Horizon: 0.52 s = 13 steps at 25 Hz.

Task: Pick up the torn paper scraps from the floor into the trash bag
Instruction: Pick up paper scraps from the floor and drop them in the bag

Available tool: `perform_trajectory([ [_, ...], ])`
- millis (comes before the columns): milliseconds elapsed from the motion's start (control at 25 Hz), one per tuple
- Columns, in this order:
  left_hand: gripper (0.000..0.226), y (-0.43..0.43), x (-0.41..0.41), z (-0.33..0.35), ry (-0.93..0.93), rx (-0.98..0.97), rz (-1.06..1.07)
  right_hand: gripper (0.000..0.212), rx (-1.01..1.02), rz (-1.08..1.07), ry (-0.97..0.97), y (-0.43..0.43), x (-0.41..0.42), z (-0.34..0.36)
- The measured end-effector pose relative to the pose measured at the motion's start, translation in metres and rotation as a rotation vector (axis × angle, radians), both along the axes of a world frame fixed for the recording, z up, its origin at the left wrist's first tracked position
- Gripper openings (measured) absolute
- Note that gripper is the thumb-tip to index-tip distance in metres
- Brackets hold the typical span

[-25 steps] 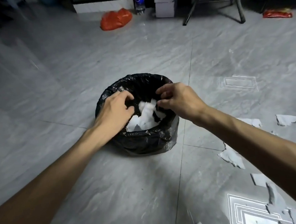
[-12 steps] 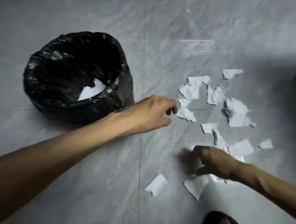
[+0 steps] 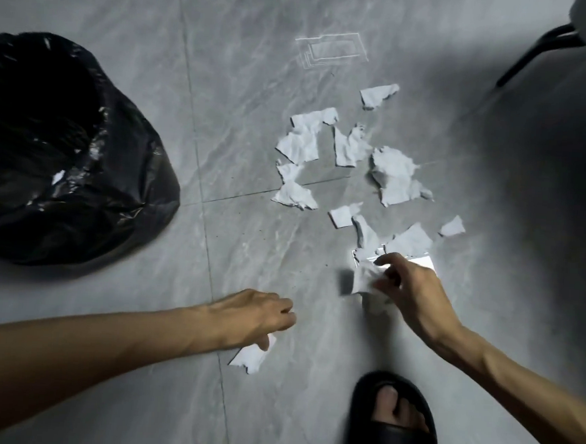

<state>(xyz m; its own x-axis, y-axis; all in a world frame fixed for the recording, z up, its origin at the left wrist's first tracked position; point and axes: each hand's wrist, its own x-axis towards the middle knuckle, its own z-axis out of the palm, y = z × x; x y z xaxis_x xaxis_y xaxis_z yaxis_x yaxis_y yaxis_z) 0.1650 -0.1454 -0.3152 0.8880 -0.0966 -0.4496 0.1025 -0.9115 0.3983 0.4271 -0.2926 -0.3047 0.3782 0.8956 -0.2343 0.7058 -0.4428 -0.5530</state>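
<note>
Several torn white paper scraps (image 3: 394, 174) lie scattered on the grey tiled floor right of centre. My right hand (image 3: 414, 294) is shut on a crumpled scrap (image 3: 363, 277) lifted just off the floor. My left hand (image 3: 255, 317) is low over a flat scrap (image 3: 250, 356) near the bottom centre, fingers curled down and touching its top edge; a grip is not visible. The black trash bag (image 3: 117, 163) stands open at the left, a bit of white paper showing inside.
My foot in a black slipper (image 3: 392, 423) is planted at the bottom right. A dark chair leg (image 3: 538, 51) reaches in at the top right. Bright light reflections mark the floor near the scraps.
Both hands left the bag's mouth and came to the floor. The left hand dropped back from the far scraps to the near flat one; the right hand closed on a scrap and raised it.
</note>
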Motion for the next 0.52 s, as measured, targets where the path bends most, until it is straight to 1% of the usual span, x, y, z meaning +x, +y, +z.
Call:
perform_trajectory([
  [80, 0.013, 0.003, 0.0, -0.006, -0.05, -0.012, -0.019, 0.026, -0.08, -0.036, -0.024, -0.015, 0.018, -0.004],
  [160, 0.012, 0.005, -0.002, -0.011, -0.078, -0.007, -0.047, 0.02, -0.131, 0.035, -0.024, -0.023, 0.021, -0.008],
  [240, 0.013, 0.007, -0.005, -0.008, -0.137, -0.028, -0.023, 0.006, -0.134, 0.085, -0.079, -0.023, 0.019, -0.01],
  [320, 0.014, 0.012, -0.014, -0.002, -0.181, -0.075, 0.056, 0.015, -0.128, 0.087, -0.094, -0.017, 0.017, -0.011],
  [360, 0.021, 0.015, -0.02, 0.0, -0.161, -0.09, 0.07, 0.016, -0.123, 0.063, -0.069, -0.014, 0.015, -0.01],
  [440, 0.037, 0.011, -0.031, -0.001, -0.067, -0.063, 0.045, 0.02, -0.08, -0.036, 0.041, -0.008, 0.012, -0.008],
  [480, 0.037, 0.005, -0.033, -0.002, -0.057, -0.03, 0.012, 0.023, -0.058, -0.085, 0.093, -0.004, 0.01, -0.008],
  [520, 0.03, -0.002, -0.034, -0.005, -0.087, 0.0, -0.022, 0.026, -0.047, -0.123, 0.133, 0.0, 0.008, -0.006],
])
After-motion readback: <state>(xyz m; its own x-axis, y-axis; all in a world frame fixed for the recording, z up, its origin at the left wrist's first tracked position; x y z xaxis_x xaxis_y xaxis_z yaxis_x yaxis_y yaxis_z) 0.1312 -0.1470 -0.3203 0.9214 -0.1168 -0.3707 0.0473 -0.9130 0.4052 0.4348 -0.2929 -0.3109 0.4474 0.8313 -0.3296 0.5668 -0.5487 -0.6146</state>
